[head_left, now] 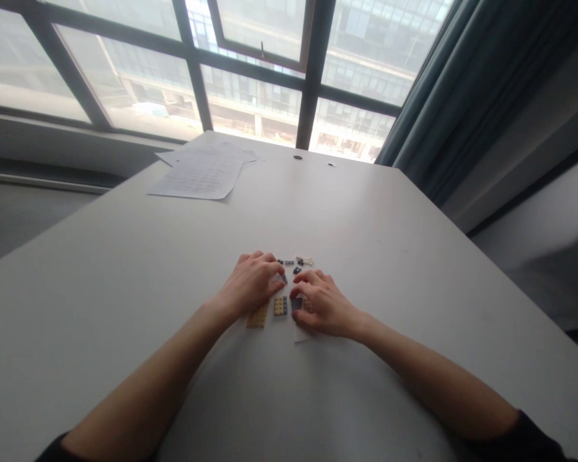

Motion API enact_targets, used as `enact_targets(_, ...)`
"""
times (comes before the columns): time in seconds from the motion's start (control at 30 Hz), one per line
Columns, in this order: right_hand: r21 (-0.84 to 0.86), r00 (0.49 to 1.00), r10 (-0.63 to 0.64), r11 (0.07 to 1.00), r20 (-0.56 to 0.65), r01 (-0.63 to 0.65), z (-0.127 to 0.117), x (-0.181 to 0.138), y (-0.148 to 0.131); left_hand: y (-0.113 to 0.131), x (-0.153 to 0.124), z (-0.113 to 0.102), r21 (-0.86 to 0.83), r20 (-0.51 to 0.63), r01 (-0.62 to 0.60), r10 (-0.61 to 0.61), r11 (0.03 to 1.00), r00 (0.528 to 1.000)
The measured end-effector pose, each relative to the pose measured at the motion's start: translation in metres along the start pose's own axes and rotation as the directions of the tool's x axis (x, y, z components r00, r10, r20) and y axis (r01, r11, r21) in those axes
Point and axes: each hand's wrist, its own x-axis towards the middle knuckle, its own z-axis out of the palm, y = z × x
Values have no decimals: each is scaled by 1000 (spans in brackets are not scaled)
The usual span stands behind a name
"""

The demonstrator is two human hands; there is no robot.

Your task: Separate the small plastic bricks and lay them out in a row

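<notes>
Both my hands rest on a white table (376,231) among small building bricks. My left hand (250,282) lies curled, its fingertips pinched on a small grey piece (283,278). A tan studded plate (257,316) sticks out from under its palm. My right hand (320,301) is curled too, with its fingertips on a blue-grey brick (296,303). Between the hands lies a small tan plate (280,305). Several tiny dark pieces (289,262) and a pale one (307,260) lie just beyond the fingers.
Printed paper sheets (200,173) lie at the far left of the table. Two small round marks (297,157) sit near the far edge. Behind are a large window (250,70) and a grey-blue curtain (462,90) on the right.
</notes>
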Motion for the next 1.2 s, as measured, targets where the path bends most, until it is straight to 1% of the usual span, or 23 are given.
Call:
enact_targets(0.1, 25, 1000, 11, 1000, -18, -10, -2, -2, 1, -1, 0, 1, 2, -7, -2, 2, 1000, 1000)
enact_targets(0.2, 66, 992, 58, 997, -108, -51, -6, -2, 6, 0, 0, 1, 7, -11, -1, 1, 1000, 1000)
enact_targets(0.3, 83, 968, 133, 990, -215, -117, -12, -1, 22, 2, 1, 1, 13, -10, 13, -13, 1000, 1000)
enact_targets(0.37, 77, 951, 179, 983, -253, -164, -16, 0, 35, 3, 1, 1, 17, -13, 24, -24, 1000, 1000)
enact_targets(0.47, 51, 945, 196, 981, -261, -190, -18, 5, 53, 5, 1, -1, 22, -13, 24, -24, 999, 1000)
enact_targets(0.57, -3, 955, 177, 983, -237, -183, -18, 14, 58, 5, 0, -4, 31, -10, 20, -20, 999, 1000)
enact_targets(0.67, -38, 959, 169, 982, -229, -183, -15, 29, 51, 2, -1, -7, 42, -7, 17, -16, 999, 1000)
enact_targets(0.77, -79, 949, 203, 971, -240, -227, -11, 45, 37, 1, -2, -9, 49, -1, 17, -17, 999, 1000)
enact_targets(0.9, -230, 934, 245, 924, -261, -306, -6, 64, 17, 1, -2, -11, 84, 5, 10, -10, 996, 1000)
enact_targets(1.03, -347, 938, 239, 882, -252, -318, 0, 73, 4, 2, -2, -10, 112, 11, 1, -2, 994, 1000)
enact_targets(1.2, -378, 940, 244, 868, -240, -322, 3, 74, 3, 1, -2, -10, 102, 15, -8, 6, 995, 1000)
